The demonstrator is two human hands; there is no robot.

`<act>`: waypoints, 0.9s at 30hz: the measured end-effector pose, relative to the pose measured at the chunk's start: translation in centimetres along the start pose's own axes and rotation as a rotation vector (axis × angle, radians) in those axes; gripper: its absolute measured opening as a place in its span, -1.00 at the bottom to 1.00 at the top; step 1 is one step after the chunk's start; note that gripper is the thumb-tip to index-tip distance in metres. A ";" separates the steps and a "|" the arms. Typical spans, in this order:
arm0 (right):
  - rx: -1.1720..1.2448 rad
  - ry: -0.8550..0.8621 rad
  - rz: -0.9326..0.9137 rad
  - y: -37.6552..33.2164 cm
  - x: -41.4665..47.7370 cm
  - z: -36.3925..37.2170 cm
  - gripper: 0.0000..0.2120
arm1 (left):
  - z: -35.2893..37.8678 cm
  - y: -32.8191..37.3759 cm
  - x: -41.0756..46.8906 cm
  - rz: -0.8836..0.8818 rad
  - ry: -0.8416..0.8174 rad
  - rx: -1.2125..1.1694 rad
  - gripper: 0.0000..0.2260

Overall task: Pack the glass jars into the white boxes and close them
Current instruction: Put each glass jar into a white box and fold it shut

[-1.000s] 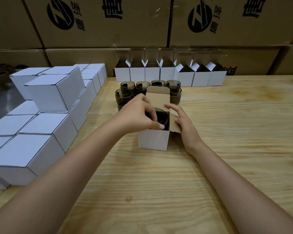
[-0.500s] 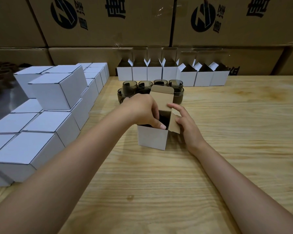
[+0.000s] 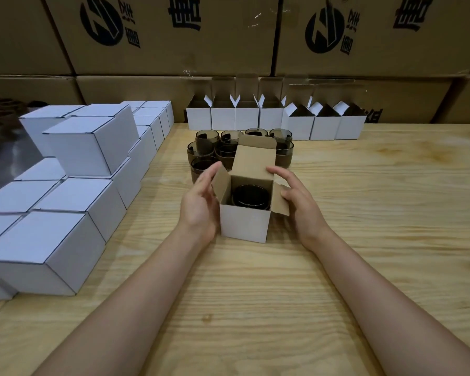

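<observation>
— At the middle of the pale wooden table (image 3: 377, 213), a small white cardboard box (image 3: 244, 225) is standing upright, its brown-lined flaps all hanging open.
— And the jar?
— One dark glass jar (image 3: 251, 196) is sitting down inside it, rim below the box's top edge.
— What are the hands doing?
— The left hand (image 3: 201, 202) is lying along the box's left side, fingers straight, fingertips touching the left flap. The right hand (image 3: 300, 202) is hovering at the right side, fingers spread and loosely curved, thumb touching the right flap, forefinger reaching up by the tall back lid.
— What is sitting behind?
— A cluster of dark glass jars (image 3: 209, 147) is standing just behind the box. A row of open white boxes (image 3: 299, 126) is lining the table's far edge, closed white boxes (image 3: 65, 199) are sitting piled at the left, and big brown printed cartons (image 3: 174, 36) are filling the background.
</observation>
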State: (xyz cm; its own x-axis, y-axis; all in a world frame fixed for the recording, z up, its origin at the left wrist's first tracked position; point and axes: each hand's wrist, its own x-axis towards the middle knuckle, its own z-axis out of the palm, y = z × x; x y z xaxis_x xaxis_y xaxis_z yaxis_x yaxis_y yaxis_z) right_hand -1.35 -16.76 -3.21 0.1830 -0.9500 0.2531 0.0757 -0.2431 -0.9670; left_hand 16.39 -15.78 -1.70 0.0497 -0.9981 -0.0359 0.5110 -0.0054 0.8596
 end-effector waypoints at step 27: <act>0.279 0.018 0.055 -1.0 -0.4 2.6 -0.60 | 0.9 -1.6 -0.4 0.096 -0.063 0.146 -0.72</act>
State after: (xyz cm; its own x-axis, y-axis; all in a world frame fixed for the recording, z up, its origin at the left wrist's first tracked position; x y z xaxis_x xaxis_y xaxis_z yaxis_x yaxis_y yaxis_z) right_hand 1.03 -15.66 -2.29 0.1770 -0.9641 0.1978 0.3332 -0.1304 -0.9338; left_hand 14.74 -15.39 -2.58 0.0355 -0.9963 0.0777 0.3767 0.0854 0.9224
